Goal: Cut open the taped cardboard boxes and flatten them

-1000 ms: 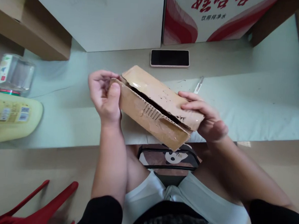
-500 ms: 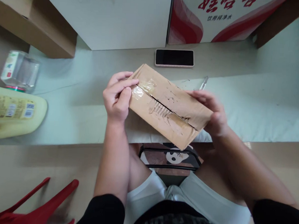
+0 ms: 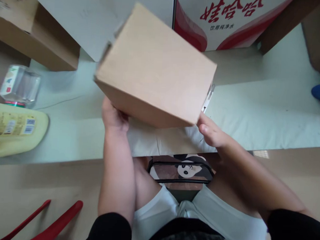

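Note:
A plain brown cardboard box [image 3: 159, 67] is held up tilted over the table, a broad smooth side facing me. My left hand [image 3: 114, 116] grips it from below at its lower left; most of those fingers are hidden beneath the box. At the lower right corner my right hand [image 3: 211, 131] holds the box, thumb near the edge and other fingers partly out of sight. Behind the box's right edge part of a thin clear-and-white object [image 3: 208, 98] shows on the table; its kind I cannot make out.
A table with a pale green cover [image 3: 255, 113] stretches across. At left are a clear plastic bottle [image 3: 25, 84] lying down and a large yellow bottle [image 3: 18, 131]. Along the back stand a white box [image 3: 82, 17] and a red-and-white carton [image 3: 227, 27]. Below left are red stool legs [image 3: 62, 218].
The box has been turned and raised away from me, so its taped, torn face no longer shows. It now covers the spot where the phone lay. Both hands shifted their hold on it.

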The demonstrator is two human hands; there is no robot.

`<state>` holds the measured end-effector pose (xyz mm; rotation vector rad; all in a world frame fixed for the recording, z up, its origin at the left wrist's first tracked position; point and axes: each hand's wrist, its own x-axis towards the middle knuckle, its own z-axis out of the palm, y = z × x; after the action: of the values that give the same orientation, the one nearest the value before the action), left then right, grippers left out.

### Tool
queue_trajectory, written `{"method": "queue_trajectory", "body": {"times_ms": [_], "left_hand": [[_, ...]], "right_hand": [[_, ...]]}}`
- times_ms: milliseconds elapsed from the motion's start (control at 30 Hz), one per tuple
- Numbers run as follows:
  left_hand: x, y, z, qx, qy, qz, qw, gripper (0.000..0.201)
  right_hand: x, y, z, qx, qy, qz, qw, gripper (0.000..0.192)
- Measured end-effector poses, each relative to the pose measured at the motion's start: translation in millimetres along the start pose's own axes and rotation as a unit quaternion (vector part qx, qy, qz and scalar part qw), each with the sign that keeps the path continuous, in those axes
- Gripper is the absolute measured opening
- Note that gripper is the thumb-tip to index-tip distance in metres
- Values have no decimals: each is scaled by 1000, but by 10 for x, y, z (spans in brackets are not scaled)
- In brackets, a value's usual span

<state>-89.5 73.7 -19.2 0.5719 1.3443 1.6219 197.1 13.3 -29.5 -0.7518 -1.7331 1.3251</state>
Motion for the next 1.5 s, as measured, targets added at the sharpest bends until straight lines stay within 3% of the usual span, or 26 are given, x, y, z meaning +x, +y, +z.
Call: {"method": "queue_trajectory", "body": {"times_ms": [133,267,400,567,633,700,767,833,867,933,1000,1067,1167,1267,1400,1500], "left_hand": [[-197,-6,143,16,-108,-40,993,51],[-238,-32,87,102,-223,-126,961,89],[-235,-5,-17,177,-284,-167,927,81],[-275,204,-93,303,-429,-302,796,82],[-268,238,-92,350,-445,-305,766,71],[-218,201,-81,386,-390,-265,793,46],[-128,116,-72,375,-248,-173,876,24],[-29,34,-74,284,-88,-26,954,24],[9,8,-78,207,-63,34,976,32],[45,-4,-83,85,-85,168,978,48],[26,22,-79,49,-137,241,960,51],[-16,55,-67,61,-153,240,957,44],[-54,72,-54,60,-142,200,968,37],[-35,53,-65,69,-144,197,967,35],[18,27,-98,104,-139,204,964,40],[39,22,-104,109,-138,207,962,40]], "right_hand": [[-34,3,33,-56,52,9,997,80],[-63,50,18,-69,93,10,993,75],[-82,42,-18,-47,126,26,991,72],[-113,9,-94,6,167,12,986,63],[-109,-6,-113,16,175,1,984,52],[-85,-29,-98,3,173,-5,985,43],[-42,-65,-38,-23,158,-9,987,38],[7,-106,57,-41,129,-14,991,34],[28,-124,108,-44,112,-15,993,33],[54,-140,194,-43,76,-12,996,35],[56,-130,232,-38,50,-7,998,39],[44,-111,202,-29,43,2,999,47],[34,-119,49,-114,134,73,982,50],[46,-179,-134,-333,208,209,896,44],[47,-225,-257,-506,151,326,784,49],[36,-210,-266,-531,87,392,746,49]]}}
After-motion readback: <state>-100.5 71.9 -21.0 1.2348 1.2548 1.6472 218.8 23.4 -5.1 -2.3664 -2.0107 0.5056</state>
